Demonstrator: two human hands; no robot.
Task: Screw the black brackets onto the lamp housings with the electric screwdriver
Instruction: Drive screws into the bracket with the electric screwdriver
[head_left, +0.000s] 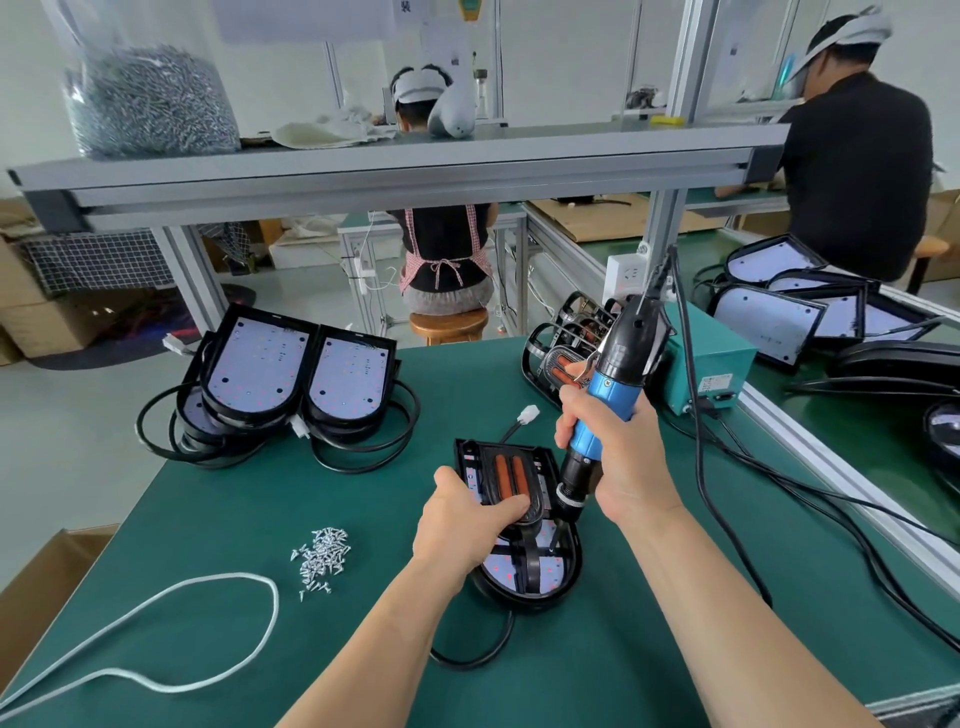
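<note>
A black lamp housing (540, 582) lies on the green table (260, 519) just in front of me. On top of it sits a black bracket (506, 475) with two orange strips. My left hand (462, 525) grips the bracket's near left edge, thumb on top. My right hand (610, 457) holds the blue and black electric screwdriver (608, 400) upright, tilted right at its top, its tip down at the bracket's right side. A pile of small silver screws (322, 556) lies to the left of the housing.
Stacked lamp housings (291, 374) with black cables sit at the back left. More brackets (566, 338) and a green power box (711, 369) stand at the back right. A white cord (197, 587) loops at the near left. Other people work at benches beyond.
</note>
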